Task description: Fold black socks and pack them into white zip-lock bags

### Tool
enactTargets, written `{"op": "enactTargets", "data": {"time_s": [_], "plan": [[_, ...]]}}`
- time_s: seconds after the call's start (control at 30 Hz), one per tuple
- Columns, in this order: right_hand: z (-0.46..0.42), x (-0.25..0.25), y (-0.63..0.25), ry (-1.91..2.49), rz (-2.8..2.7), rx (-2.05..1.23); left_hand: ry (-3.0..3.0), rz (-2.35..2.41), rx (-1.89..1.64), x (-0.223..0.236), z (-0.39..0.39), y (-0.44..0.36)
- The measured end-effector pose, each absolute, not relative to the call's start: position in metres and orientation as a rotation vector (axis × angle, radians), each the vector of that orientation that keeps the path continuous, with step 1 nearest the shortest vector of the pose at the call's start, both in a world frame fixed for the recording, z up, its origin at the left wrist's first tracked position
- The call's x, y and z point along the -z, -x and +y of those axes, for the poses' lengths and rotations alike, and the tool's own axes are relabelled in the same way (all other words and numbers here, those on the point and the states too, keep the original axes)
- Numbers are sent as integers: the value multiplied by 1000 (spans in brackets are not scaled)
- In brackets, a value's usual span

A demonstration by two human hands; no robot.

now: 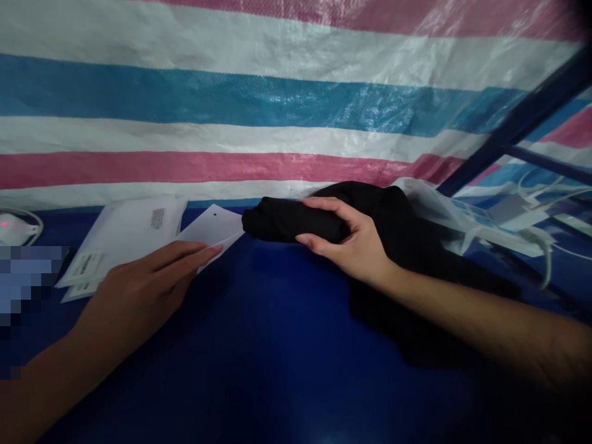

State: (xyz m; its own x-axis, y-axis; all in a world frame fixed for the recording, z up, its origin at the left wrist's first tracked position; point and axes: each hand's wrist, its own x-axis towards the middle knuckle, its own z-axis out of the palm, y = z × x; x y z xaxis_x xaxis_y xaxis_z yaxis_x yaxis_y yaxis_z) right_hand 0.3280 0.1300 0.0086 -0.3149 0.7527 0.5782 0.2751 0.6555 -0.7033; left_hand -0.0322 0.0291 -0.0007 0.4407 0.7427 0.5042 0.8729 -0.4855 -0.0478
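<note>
My left hand (pixel 152 277) is closed on a white card (pixel 215 225) with a small dark hole near its top corner, gripping its lower edge. The card's right corner meets the end of a black rolled cloth (pixel 277 219); whether they touch I cannot tell. Around that roll my right hand (pixel 349 240) is wrapped, thumb in front and fingers over the top. Behind and below my right forearm lies a loose heap of black fabric (pixel 393 213); I cannot tell if the roll is joined to it.
White plastic packets (pixel 129 228) with printed labels lie at the left on the dark blue surface (pixel 268 345). A white device (pixel 16 228) with a red light sits far left. Clear plastic (pixel 430 203) and white cables (pixel 546 259) are at right. Striped sheeting (pixel 231 92) hangs behind, beside a blue metal bar (pixel 518 123).
</note>
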Motion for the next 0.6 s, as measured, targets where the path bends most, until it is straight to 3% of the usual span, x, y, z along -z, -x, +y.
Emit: {"op": "enactTargets", "data": {"time_s": [0.6], "plan": [[130, -8, -327, 820, -1899, -685, 2394, -1491, 629, 1, 30, 30]]}}
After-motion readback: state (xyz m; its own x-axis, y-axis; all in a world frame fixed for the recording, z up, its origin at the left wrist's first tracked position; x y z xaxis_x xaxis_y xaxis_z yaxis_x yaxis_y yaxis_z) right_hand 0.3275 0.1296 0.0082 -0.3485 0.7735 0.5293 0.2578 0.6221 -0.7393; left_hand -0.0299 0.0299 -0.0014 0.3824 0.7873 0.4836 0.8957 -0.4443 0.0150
